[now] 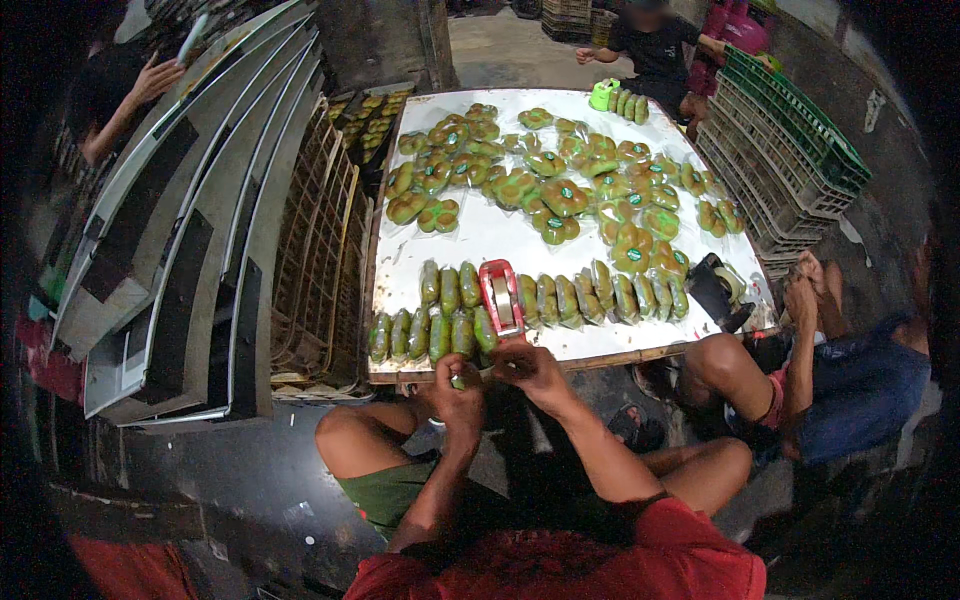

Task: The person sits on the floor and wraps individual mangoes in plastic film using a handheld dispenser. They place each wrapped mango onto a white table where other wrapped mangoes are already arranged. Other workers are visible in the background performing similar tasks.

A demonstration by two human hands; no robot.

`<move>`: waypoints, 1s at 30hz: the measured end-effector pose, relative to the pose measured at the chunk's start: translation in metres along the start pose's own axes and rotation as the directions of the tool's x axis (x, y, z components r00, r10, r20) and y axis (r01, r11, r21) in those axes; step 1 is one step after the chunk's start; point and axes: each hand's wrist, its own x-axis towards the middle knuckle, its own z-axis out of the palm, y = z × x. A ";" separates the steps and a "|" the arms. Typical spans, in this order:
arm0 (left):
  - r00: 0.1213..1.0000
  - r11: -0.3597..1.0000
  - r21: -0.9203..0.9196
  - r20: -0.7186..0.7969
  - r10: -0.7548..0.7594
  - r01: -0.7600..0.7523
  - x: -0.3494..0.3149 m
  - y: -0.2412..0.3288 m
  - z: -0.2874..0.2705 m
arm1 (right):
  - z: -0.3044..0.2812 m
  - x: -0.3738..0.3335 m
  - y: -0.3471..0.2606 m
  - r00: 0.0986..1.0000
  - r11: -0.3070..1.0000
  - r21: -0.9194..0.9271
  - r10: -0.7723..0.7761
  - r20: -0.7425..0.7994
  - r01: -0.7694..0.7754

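While both my hands meet at the near edge of the desk [480, 235], the left hand [458, 392] and right hand [527, 368] pinch a small green wrapped packet [459, 381] between their fingers — just below the red tape dispenser [501, 297]. Rows of green packets [440, 330] lie beside that dispenser — loose piles [560, 190] beyond it.

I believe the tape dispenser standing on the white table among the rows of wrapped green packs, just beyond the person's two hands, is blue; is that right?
Not quite: the tape dispenser is red, not blue, as the head view shows. The rest holds: it stands on the white table among the rows of wrapped green packs, just beyond the left hand and the right hand, which meet at the table's near edge.
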 end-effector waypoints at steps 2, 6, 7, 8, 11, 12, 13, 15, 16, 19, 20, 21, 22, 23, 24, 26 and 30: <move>0.998 0.997 0.055 0.034 0.047 -0.049 -0.002 -0.002 0.001 | 0.009 -0.003 0.007 0.980 0.986 -0.055 -0.164 -0.109 0.159; 0.999 1.000 0.004 0.033 0.011 -0.011 0.004 -0.004 -0.009 | 0.012 -0.008 -0.017 0.994 0.993 -0.085 -0.089 -0.064 0.084; 0.998 0.997 -0.066 0.056 -0.036 0.040 0.007 -0.004 -0.011 | 0.011 -0.007 -0.027 0.979 0.936 -0.294 -0.203 -0.003 0.193; 0.993 0.987 -0.133 0.083 -0.081 0.092 0.011 -0.004 -0.014 | 0.009 -0.006 -0.037 0.951 0.825 -0.480 -0.298 0.081 0.300; 0.906 1.000 0.004 0.424 -0.009 0.009 0.034 0.021 -0.026 | -0.008 0.010 -0.040 0.943 0.743 -0.586 -0.308 0.128 0.323; 0.832 0.996 0.019 0.552 0.061 -0.085 0.045 0.025 -0.031 | -0.010 0.015 -0.040 0.956 0.785 -0.550 -0.269 0.114 0.287; 0.793 0.998 0.064 0.609 -0.019 -0.026 0.057 0.033 -0.037 | -0.015 0.025 -0.041 0.960 0.827 -0.488 -0.231 0.157 0.279; 0.677 0.983 0.165 0.714 -0.176 0.082 0.082 0.060 -0.044 | -0.030 0.049 -0.051 0.960 0.901 -0.365 -0.157 0.233 0.236; 0.726 0.990 0.130 0.686 -0.056 -0.046 0.098 0.053 -0.043 | -0.038 0.065 -0.038 0.953 0.819 -0.491 -0.226 0.201 0.298; 0.933 0.933 0.260 0.324 0.158 -0.248 0.156 0.042 -0.039 | -0.057 0.139 -0.039 0.981 0.876 -0.455 -0.191 -0.019 0.162; 0.957 0.934 0.296 0.263 0.121 -0.199 0.177 0.032 -0.036 | -0.077 0.168 -0.029 0.983 0.858 -0.506 -0.158 -0.090 0.091; 0.976 0.930 0.333 0.196 0.090 -0.153 0.194 0.025 -0.033 | -0.102 0.204 -0.008 0.975 0.810 -0.581 -0.188 -0.119 0.085; 0.979 0.930 0.322 0.156 0.133 -0.178 0.202 0.012 -0.023 | -0.126 0.234 0.008 0.955 0.744 -0.663 -0.250 -0.158 0.085; 0.978 0.928 0.311 0.115 0.177 -0.204 0.207 -0.008 -0.012 | -0.144 0.262 0.018 0.933 0.584 -0.809 -0.249 -0.259 -0.068; 0.972 0.927 0.294 0.073 0.223 -0.234 0.214 -0.031 0.001 | -0.171 0.287 0.026 0.927 0.519 -0.850 -0.268 -0.261 -0.090; 0.942 0.830 0.446 0.169 0.289 -0.335 0.213 -0.089 0.002 | -0.178 0.313 0.039 0.929 0.330 -0.913 -0.196 -0.314 -0.239; 0.934 0.856 0.488 0.357 -0.016 -0.171 0.202 -0.102 0.030 | -0.218 0.329 0.069 0.891 0.315 -0.848 -0.014 -0.454 -0.427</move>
